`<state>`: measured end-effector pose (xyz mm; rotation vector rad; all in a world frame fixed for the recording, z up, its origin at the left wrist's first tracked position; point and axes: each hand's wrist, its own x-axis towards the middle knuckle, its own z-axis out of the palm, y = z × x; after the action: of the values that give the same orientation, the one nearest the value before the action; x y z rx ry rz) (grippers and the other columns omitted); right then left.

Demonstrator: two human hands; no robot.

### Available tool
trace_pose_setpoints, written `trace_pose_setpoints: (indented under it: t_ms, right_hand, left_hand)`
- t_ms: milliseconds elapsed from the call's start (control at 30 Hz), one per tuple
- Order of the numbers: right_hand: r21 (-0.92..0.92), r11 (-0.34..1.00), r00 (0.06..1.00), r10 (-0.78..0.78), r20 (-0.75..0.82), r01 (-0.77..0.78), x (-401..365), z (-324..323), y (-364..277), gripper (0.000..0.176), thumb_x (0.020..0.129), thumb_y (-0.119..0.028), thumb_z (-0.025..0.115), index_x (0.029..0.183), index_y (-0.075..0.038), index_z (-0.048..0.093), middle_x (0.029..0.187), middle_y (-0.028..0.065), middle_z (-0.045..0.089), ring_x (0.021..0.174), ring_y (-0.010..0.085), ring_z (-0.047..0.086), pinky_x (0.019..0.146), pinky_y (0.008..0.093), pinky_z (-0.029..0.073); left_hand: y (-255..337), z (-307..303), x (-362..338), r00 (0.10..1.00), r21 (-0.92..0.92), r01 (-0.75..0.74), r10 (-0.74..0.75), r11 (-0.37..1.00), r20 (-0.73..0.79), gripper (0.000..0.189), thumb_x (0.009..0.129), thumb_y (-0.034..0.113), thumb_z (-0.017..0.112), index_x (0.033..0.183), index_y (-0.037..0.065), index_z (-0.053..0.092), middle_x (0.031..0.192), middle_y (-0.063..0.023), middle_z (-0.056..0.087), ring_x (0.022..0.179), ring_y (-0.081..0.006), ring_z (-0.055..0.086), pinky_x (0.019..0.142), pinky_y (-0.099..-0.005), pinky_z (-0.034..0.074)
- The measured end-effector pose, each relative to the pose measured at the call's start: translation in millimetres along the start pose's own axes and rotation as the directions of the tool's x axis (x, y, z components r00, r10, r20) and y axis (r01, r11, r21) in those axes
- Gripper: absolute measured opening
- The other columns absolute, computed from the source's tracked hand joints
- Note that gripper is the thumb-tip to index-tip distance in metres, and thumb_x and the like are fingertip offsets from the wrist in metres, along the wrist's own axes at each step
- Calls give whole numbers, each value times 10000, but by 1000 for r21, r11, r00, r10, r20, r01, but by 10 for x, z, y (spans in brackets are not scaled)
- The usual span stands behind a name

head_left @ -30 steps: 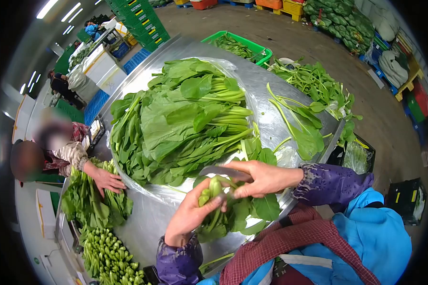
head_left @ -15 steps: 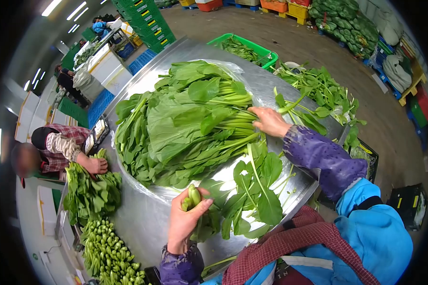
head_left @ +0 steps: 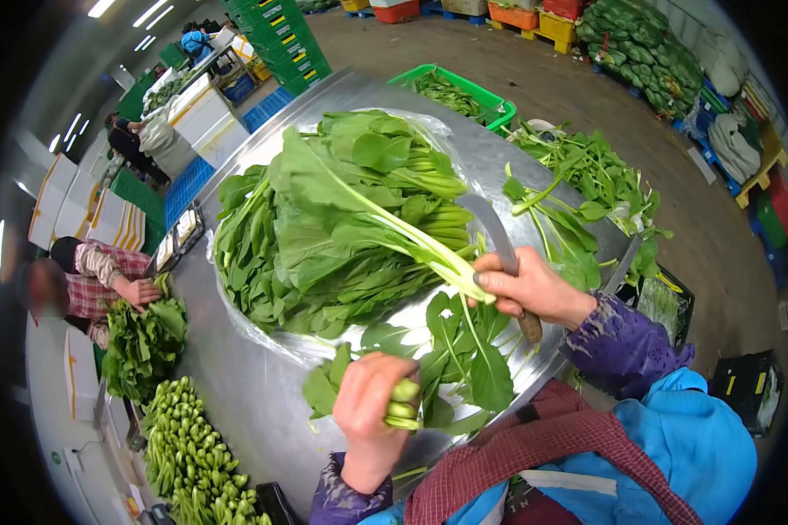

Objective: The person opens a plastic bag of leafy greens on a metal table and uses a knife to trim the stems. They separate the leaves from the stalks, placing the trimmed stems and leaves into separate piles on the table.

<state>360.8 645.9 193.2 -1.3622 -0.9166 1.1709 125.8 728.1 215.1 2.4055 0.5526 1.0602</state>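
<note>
My right hand is closed around the handle of a curved knife, its blade pointing up and left. Between the thumb and the knife it also pinches the pale stem end of a leafy green, whose leaf spreads over the big pile of greens on clear plastic. At the lower middle, my left hand is closed around several short green stems, with leaves showing behind it. Loose leafy stalks lie between my hands on the metal table.
Trimmed greens lie at the lower left, beside a co-worker's hand on a leafy bunch. More loose greens cover the right table edge, near a green crate. Stacked green crates stand behind.
My right hand has drawn a leafy stalk off the pile toward me, and the knife now shows in it. My left hand has turned and moved right with its stems. The co-worker's hand has moved up and left.
</note>
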Motion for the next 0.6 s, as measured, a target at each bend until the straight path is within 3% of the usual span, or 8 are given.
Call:
trace_pose_setpoints:
  t_ms: [67,167,233,300,333,367,467,600]
  right_hand:
    - [-80,972,975,-222,-7,221,-68,119,184,269,849,-199,625,1019,9,636,770,29,658,524,41,477,474,203,373]
    - [-406,850,941,-285,183,336,-254,217,-68,213,795,-163,679,941,-8,672,658,37,634,501,36,458,458,224,369]
    - [-358,870,932,-260,252,339,-338,273,-149,216,798,-169,672,929,2,669,623,29,596,472,43,460,446,223,371]
    - [-128,948,947,-267,181,292,-276,266,29,188,831,-154,637,934,1,666,648,44,594,535,63,525,493,238,419]
    - [11,994,975,104,197,-108,-325,196,-54,168,868,-141,597,952,-8,657,697,58,612,639,83,574,577,261,462]
    - [10,994,975,102,197,-106,-320,210,-40,168,868,-141,597,952,-8,657,697,58,612,639,83,574,577,261,462]
    - [-521,673,820,-564,99,525,-190,307,294,171,834,-96,608,988,-23,621,753,86,623,658,229,626,547,328,477]
    - [-723,470,796,-578,181,506,-252,438,338,379,695,-30,657,1068,-44,589,799,75,610,665,251,630,517,349,481]
  left_hand:
    - [65,26,9,982,84,-187,188,979,-6,260,627,61,664,879,-2,653,887,-119,643,828,-305,624,721,-368,509]
    - [167,79,117,933,195,-358,358,913,36,291,644,96,665,917,-3,650,904,-127,649,859,-323,630,736,-377,513]
    - [190,94,121,924,168,-380,363,910,121,315,643,73,678,949,3,646,899,-118,658,849,-313,641,735,-374,517]
    - [160,139,25,985,-77,-88,99,993,142,242,686,25,728,916,10,651,882,-102,669,831,-266,646,740,-347,511]
    - [168,106,4,978,-142,124,-97,982,183,201,729,26,712,916,9,642,855,-88,665,747,-174,642,691,-293,504]
    - [181,66,6,876,-178,436,-371,882,306,155,762,27,690,902,-9,633,827,-74,655,737,-121,616,662,-257,488]
    - [-110,212,-96,711,-576,691,-554,437,432,119,826,41,650,928,-13,620,838,-36,634,747,-108,598,688,-247,486]
    - [-254,349,-119,639,-669,691,-665,275,386,106,830,36,639,919,-13,609,814,-39,624,727,-104,587,683,-235,474]
